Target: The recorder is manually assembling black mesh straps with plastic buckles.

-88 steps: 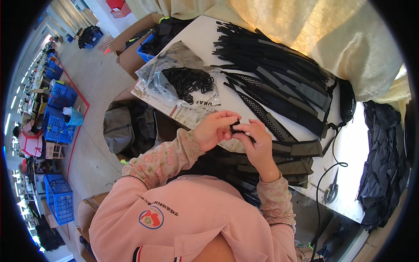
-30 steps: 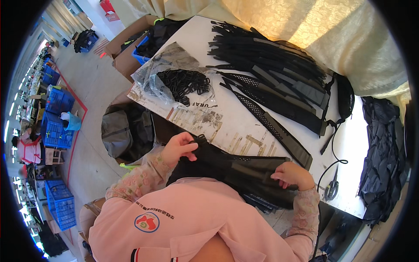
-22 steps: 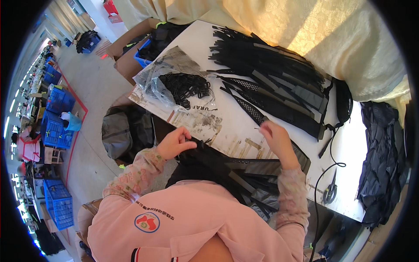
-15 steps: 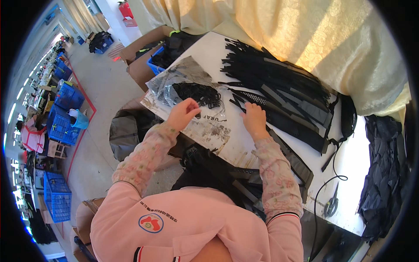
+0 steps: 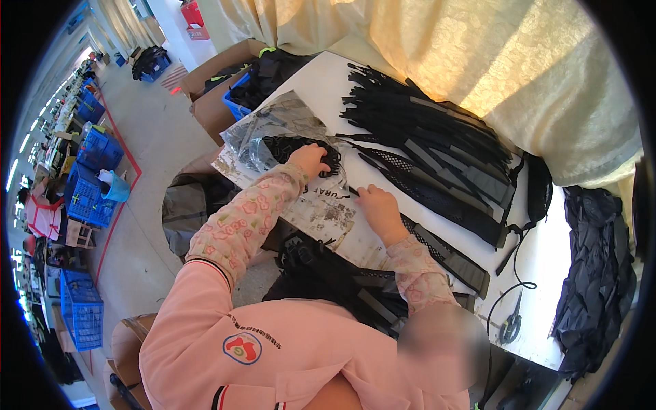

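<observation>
My left hand [image 5: 309,161] reaches into a clear plastic bag [image 5: 249,140], its bent fingers on a heap of small black plastic buckles [image 5: 285,146]. Whatever lies between those fingertips is hidden. Close by on the right, my right hand [image 5: 380,210] pinches the end of a black strap [image 5: 353,192] between thumb and fingers. From under this hand, a black mesh-and-webbing strap piece [image 5: 447,254] runs toward the table's front edge. Beyond it lie more black mesh straps [image 5: 430,188], side by side on the white table [image 5: 333,82].
A thick bundle of black straps [image 5: 410,113] covers the table's back. Scissors [image 5: 510,328] and a thin black cord [image 5: 493,311] lie at the right, near dark folded fabric [image 5: 593,273]. A cardboard box [image 5: 208,113] and blue crate [image 5: 236,109] adjoin the far left edge.
My left hand has moved right and forward onto the buckles in the bag. My right hand has come left and nearer, and now pinches the strap end.
</observation>
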